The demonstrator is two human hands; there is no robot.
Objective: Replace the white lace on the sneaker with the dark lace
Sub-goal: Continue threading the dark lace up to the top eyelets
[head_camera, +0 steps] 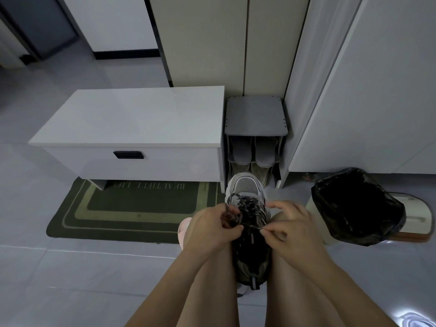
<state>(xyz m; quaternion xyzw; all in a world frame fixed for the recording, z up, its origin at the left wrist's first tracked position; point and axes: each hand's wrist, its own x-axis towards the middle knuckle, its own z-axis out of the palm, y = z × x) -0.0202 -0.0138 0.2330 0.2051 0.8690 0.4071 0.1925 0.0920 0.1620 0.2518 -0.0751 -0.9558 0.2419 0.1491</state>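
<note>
Here both hands curl over the sneaker (247,192): left hand (212,230) and right hand (290,230) pinch the dark lace (245,208); eyelets hidden.

- Sneaker (247,192): centre foreground, between person's knees, toe pointing away.
- Lace (245,206): threaded across top of sneaker.
- Left hand (212,230) on left of sneaker, right hand (290,230) on right; each pinches lace.
- Drawer unit (132,128): ahead, left of sneaker, on floor (70,267).
- Mat (132,208): before drawer unit, far edge beneath it.
- Shoe rack (256,119): just right of drawer unit, beyond sneaker toe; slippers (252,149) on its shelves.
- Bin (354,208): right of sneaker, near right hand.
- Tall cabinets (207,43): behind rack.
</note>
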